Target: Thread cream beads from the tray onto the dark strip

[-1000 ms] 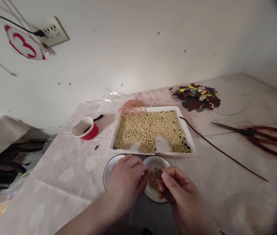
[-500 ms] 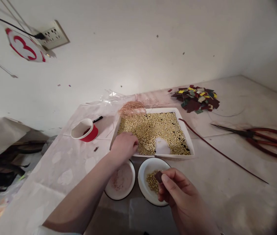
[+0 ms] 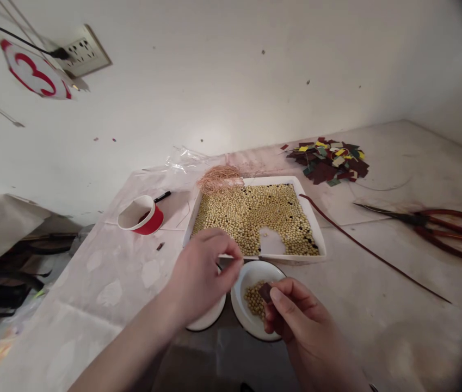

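Observation:
My right hand [image 3: 300,313] pinches a small dark brown square piece [image 3: 265,292] over the right white bowl [image 3: 241,316], where yellowish beads [image 3: 254,300] lie. My left hand [image 3: 206,269] is above the left bowl [image 3: 210,320] and the near-left edge of the tray. Its thumb and forefinger are together at the tips; whatever they hold, if anything, is too small to make out. Beyond both hands, the white tray [image 3: 319,242] is filled with yellowish beads and a few dark ones, with a bare white patch near its front edge.
A bundle of pinkish threads [image 3: 220,179] lies on the tray's back left corner. At left stand a red-and-white cup [image 3: 153,220] and a black pen [image 3: 162,196]. Coloured scraps [image 3: 328,160] are piled at back right, near a dark red strip [image 3: 371,251] and large scissors [image 3: 422,219].
My left hand has come out of the tray's left side, moving toward me and right, over the left bowl. My right hand stays nearly in place with the brown piece.

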The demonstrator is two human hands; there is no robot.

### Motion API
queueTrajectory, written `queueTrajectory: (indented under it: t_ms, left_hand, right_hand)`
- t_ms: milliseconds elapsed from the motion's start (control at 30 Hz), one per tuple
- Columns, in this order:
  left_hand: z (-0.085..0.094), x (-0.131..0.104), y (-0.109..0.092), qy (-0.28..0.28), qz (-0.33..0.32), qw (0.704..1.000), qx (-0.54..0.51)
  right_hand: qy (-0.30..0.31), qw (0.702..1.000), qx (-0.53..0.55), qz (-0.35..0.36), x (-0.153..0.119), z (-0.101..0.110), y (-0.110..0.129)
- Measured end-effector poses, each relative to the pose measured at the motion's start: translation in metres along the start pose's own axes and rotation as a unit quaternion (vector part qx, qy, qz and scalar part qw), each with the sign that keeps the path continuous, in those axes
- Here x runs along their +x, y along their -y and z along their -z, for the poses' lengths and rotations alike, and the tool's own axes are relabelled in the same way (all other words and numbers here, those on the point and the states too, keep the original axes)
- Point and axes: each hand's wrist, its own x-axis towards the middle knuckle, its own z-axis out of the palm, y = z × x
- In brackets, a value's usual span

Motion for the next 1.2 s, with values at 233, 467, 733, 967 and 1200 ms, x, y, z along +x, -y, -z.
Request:
queueTrajectory:
  t_ms: [233,467,733,967,1200]
  left_hand:
    - [-0.018,-0.035,-0.027,-0.022,-0.033,0.995,-0.091]
    - [-0.024,-0.031,-0.025,-0.047,-0.066,0.996,-0.046]
    - [-0.028,-0.035,-0.026,-0.044,-0.073,0.996,-0.041]
    - [-0.026,-0.033,-0.027,-0.046,-0.046,0.997,-0.029]
    - [-0.028,-0.033,-0.025,-0.053,-0.058,0.997,-0.016]
  right_hand:
    - [0.032,0.999,-0.014,0.003,-0.006,0.000,-0.001]
    - [0.035,0.999,-0.009,0.008,-0.006,-0.003,0.000]
    - [0.020,1.000,-0.023,0.007,-0.008,-0.004,0.003]
    - [0.015,1.000,-0.022,0.004,-0.007,-0.006,0.004]
    - [0.024,0.999,-0.024,-0.005,-0.006,-0.002,0.001]
